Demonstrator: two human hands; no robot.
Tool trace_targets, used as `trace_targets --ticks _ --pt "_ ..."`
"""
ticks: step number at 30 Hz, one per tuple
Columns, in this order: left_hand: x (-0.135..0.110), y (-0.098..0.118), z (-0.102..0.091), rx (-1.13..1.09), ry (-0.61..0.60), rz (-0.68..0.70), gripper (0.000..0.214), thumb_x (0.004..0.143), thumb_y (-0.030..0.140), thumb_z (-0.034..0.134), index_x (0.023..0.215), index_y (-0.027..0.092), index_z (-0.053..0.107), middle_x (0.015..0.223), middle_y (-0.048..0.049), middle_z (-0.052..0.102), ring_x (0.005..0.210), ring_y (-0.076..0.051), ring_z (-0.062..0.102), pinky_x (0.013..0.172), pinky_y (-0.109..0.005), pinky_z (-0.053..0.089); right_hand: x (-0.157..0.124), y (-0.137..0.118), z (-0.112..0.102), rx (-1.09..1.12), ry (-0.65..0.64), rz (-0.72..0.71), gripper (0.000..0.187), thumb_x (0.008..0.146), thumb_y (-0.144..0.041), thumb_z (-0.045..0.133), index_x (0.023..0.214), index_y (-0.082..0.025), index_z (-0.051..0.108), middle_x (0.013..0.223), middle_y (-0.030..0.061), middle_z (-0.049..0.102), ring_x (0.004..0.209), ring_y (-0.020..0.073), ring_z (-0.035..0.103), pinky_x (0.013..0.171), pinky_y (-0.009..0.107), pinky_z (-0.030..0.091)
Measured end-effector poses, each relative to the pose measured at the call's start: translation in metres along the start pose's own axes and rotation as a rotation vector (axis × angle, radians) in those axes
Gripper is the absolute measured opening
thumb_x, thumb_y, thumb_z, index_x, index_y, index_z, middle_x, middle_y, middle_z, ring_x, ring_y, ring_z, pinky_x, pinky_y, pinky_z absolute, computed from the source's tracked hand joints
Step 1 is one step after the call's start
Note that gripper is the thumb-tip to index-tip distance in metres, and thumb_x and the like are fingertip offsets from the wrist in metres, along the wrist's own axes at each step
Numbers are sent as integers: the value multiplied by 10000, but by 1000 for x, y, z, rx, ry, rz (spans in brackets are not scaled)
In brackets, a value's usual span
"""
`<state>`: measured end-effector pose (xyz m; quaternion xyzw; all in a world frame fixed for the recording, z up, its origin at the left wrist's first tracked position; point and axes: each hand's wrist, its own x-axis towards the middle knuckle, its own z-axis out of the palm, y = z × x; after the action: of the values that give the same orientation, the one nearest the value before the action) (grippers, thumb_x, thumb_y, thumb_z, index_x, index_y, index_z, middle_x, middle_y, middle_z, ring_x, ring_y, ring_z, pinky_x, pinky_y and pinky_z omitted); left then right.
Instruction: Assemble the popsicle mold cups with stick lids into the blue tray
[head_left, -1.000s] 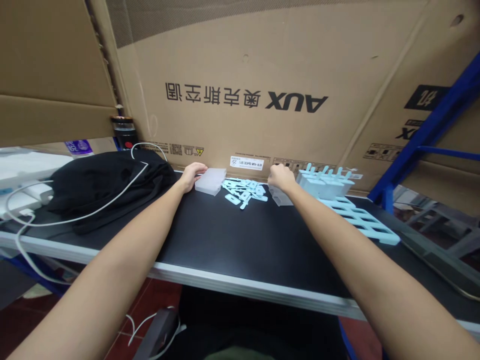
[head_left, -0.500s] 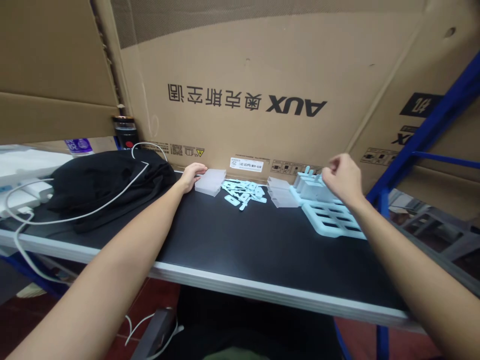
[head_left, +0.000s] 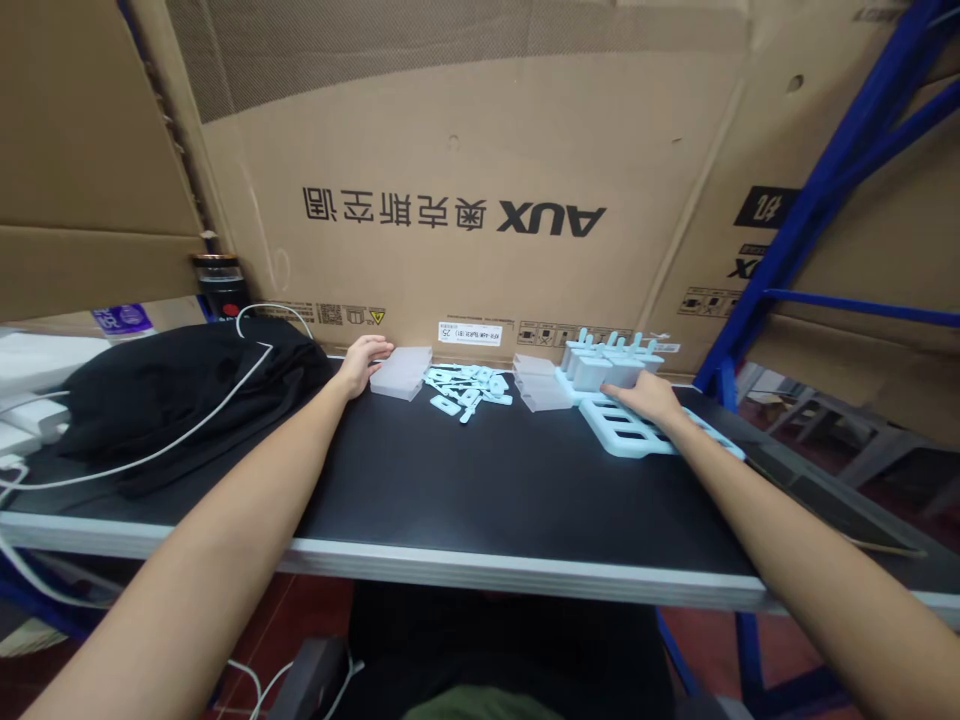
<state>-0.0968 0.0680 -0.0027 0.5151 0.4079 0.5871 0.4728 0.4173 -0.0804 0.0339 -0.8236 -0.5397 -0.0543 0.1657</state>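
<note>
My left hand (head_left: 364, 366) lies at the left side of a translucent white ice pop mold piece (head_left: 401, 373), fingers stretched along its edge, not wrapped round it. My right hand (head_left: 649, 397) is low against the front of the ice pop molds (head_left: 592, 372), one digit stretched out to the left along them; its other fingers are partly hidden. Light blue sticks (head_left: 583, 338) stand upright in these molds. Below the right hand lies a light blue frame (head_left: 628, 440) with rectangular openings. Between the hands is a heap of loose light blue sticks (head_left: 466, 385).
More translucent mold pieces (head_left: 541, 382) lie left of the standing molds. A large cardboard box (head_left: 450, 120) closes off the back. Black cloth (head_left: 195, 400) with a white cable (head_left: 225, 410) over it is at left. A blue metal post (head_left: 795, 230) rises at right.
My right hand has come down from the tops of the sticks to the front of the molds, uncovering the upright sticks. My left hand stays beside the translucent piece. The view has shifted slightly.
</note>
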Motion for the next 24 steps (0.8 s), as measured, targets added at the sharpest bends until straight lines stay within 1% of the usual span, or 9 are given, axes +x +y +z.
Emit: trace_targets --ticks 4,8,10,13,16,18,20,22,24 --pt "0 0 0 -4 6 -2 394 603 377 709 951 242 581 1057 -65 721 1063 -268 637 839 -391 430 -9 -7 -2 -44 45 29 772 799 -643 522 1206 13 546 1122 319 641 1088 398 627 848 421 497" --pt "-1 1 1 1 7 -8 399 595 377 712 946 240 581 1065 -71 719 1063 -273 637 830 -390 428 -16 -11 -6 48 134 100 830 814 -628 511 1302 36 417 1162 329 615 1099 396 619 868 425 487" --pt "-1 2 1 -5 10 -10 400 587 372 718 938 238 584 1058 -70 720 1061 -273 636 823 -384 426 -18 -11 -12 129 169 117 785 790 -590 557 1292 -1 427 1176 301 619 1108 386 610 867 409 485" --pt "-1 2 1 -18 9 -12 393 584 371 723 928 236 589 1036 -67 724 1060 -271 633 814 -372 424 -20 -12 -24 244 268 101 623 767 -499 594 1227 -91 488 1157 221 645 1085 340 613 874 378 478" --pt "-1 2 1 -26 4 -8 390 589 371 726 929 234 593 1027 -69 724 1071 -271 627 815 -367 425 -25 -26 -40 278 339 33 482 788 -443 559 1164 -146 509 1113 173 657 1024 303 623 839 356 476" --pt "-1 1 0 -17 2 -3 392 588 365 729 930 232 593 1030 -70 722 1068 -272 627 821 -368 429 -31 -47 -47 230 264 -82 446 808 -427 523 1161 -155 498 1090 165 659 971 291 630 786 342 474" --pt "-1 1 0 1 -3 3 388 590 366 725 929 230 592 1035 -70 722 1060 -272 630 828 -374 432 -38 -76 -50 123 98 -252 463 826 -413 493 1203 -146 469 1049 163 669 912 287 640 740 337 467" --pt "-1 1 -1 19 -8 8 375 605 377 708 929 229 591 1045 -71 722 1061 -273 631 838 -385 433 -44 -108 -49 -41 -43 -436 550 829 -436 493 1279 -129 417 1044 177 675 895 306 645 734 355 460" --pt "-1 1 -1 32 -13 12 359 623 387 689 930 229 592 1058 -72 720 1069 -275 629 844 -395 434 -47 -138 -46 -223 -112 -573 648 827 -537 496 1323 -132 395 1133 207 653 955 345 639 771 390 456"
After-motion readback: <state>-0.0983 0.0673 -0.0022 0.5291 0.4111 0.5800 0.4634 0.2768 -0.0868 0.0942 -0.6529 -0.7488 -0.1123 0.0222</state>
